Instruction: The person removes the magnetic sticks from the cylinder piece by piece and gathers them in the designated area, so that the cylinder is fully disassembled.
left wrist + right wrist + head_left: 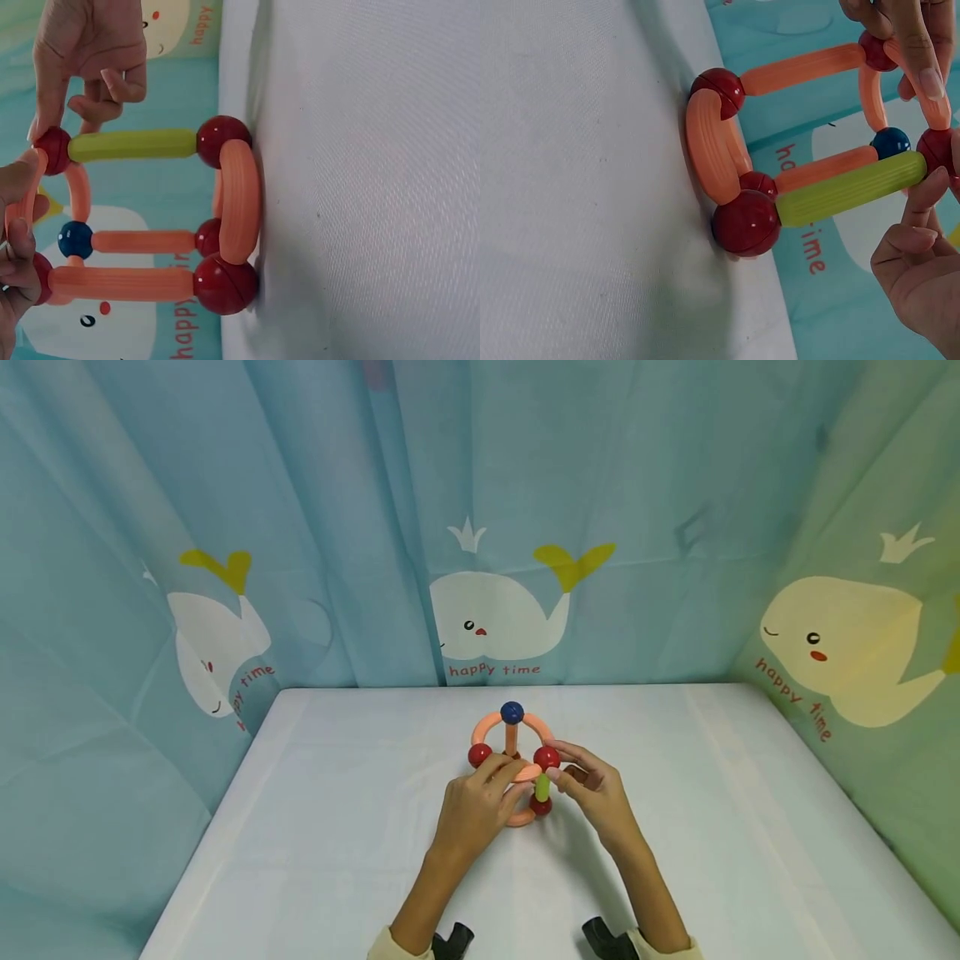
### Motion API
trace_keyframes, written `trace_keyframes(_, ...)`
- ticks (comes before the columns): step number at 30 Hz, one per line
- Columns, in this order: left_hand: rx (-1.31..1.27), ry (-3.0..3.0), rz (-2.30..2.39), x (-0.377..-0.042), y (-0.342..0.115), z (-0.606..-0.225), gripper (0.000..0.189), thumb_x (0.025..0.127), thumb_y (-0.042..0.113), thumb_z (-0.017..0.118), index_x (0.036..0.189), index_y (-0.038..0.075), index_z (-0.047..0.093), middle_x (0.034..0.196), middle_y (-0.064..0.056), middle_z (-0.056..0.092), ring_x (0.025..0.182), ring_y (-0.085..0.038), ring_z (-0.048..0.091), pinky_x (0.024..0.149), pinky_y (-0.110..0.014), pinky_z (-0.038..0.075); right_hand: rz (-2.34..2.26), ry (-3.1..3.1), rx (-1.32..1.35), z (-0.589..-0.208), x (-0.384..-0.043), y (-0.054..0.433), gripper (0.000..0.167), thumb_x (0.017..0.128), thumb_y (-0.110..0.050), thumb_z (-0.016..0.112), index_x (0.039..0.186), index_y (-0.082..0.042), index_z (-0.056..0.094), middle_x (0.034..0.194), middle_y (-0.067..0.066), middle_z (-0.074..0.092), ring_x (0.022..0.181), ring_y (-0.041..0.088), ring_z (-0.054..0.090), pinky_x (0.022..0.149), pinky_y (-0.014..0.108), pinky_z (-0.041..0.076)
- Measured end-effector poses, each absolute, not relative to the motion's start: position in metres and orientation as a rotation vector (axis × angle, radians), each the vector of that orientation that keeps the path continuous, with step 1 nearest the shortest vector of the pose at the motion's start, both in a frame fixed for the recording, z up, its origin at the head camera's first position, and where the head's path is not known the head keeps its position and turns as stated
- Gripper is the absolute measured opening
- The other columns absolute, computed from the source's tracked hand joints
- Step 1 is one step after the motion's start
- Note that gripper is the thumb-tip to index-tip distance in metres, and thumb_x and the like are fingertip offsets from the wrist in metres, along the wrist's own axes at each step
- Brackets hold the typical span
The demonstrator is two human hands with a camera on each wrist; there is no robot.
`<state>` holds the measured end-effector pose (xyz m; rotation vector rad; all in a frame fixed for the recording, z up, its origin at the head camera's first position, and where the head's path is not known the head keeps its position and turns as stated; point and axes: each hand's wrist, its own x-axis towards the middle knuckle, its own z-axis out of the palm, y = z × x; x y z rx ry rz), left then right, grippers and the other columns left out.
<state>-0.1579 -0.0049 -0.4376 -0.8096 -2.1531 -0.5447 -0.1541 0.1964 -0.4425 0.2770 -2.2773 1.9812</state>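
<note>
A frame of magnetic sticks and balls stands on the white table, with red balls and curved orange sticks at its base. Two orange sticks [124, 285] and one green stick [851, 189] rise as uprights. On top, a blue ball [512, 712] sits at the back and red balls at the front corners. My left hand [476, 802] pinches the curved orange stick [527, 773] that spans the upper front. With thumb and fingers, my right hand [596, 789] holds the upper right red ball [547, 757], atop the green stick.
The white tabletop [315, 827] extends around the frame on all sides. Behind it hangs a blue curtain [667, 460] printed with whales, which continues along both sides. Black wrist mounts [453, 941] show at the near edge below the forearms.
</note>
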Motion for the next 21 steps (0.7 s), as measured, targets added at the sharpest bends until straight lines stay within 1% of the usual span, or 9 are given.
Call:
trace_keyframes(9, -0.817, -2.145, -0.564, -0.16, -0.0051, -0.4397, 0.031, 0.082, 0.034, 0.077, 0.105, 0.014, 0.074, 0.094, 0.002, 0.069, 0.054, -0.004, 0.059, 0.054, -0.011, 0.047, 1.917, -2.257, 0.327, -0.4447, -0.1547, 0.1962, 0.035, 0.093, -0.008, 0.065, 0.128, -0.004, 0.061, 0.105, -0.004, 0.066, 0.08, 0.021, 0.058, 0.069, 0.022, 0.052)
trace_keyframes(15, -0.823, -2.133, -0.568, -0.1612, -0.0055, -0.4387, 0.03, 0.082, 0.034, 0.077, 0.105, 0.014, 0.075, 0.094, 0.003, 0.071, 0.056, -0.005, 0.062, 0.055, -0.011, 0.048, 1.888, -2.253, 0.333, -0.4443, -0.1555, 0.1948, 0.034, 0.093, -0.008, 0.066, 0.126, -0.005, 0.062, 0.103, -0.002, 0.065, 0.079, 0.029, 0.057, 0.067, 0.022, 0.052)
trace_keyframes(19, -0.832, -2.143, -0.578, -0.1617, -0.0064, -0.4379, 0.029, 0.083, 0.032, 0.077, 0.105, 0.014, 0.074, 0.096, 0.003, 0.072, 0.057, -0.005, 0.063, 0.054, -0.012, 0.048, 1.869, -2.258, 0.338, -0.4436, -0.1565, 0.1938, 0.033, 0.093, -0.007, 0.066, 0.125, -0.005, 0.063, 0.102, -0.002, 0.066, 0.076, 0.021, 0.057, 0.065, 0.023, 0.052)
trace_keyframes(21, -0.838, -2.151, -0.589, -0.162, -0.007, -0.4378, 0.028, 0.084, 0.032, 0.075, 0.106, 0.014, 0.074, 0.097, 0.002, 0.072, 0.059, -0.005, 0.064, 0.055, -0.013, 0.049, 1.861, -2.262, 0.343, -0.4435, -0.1571, 0.1935, 0.033, 0.093, -0.007, 0.066, 0.125, -0.006, 0.063, 0.102, -0.001, 0.066, 0.076, 0.02, 0.057, 0.064, 0.023, 0.051)
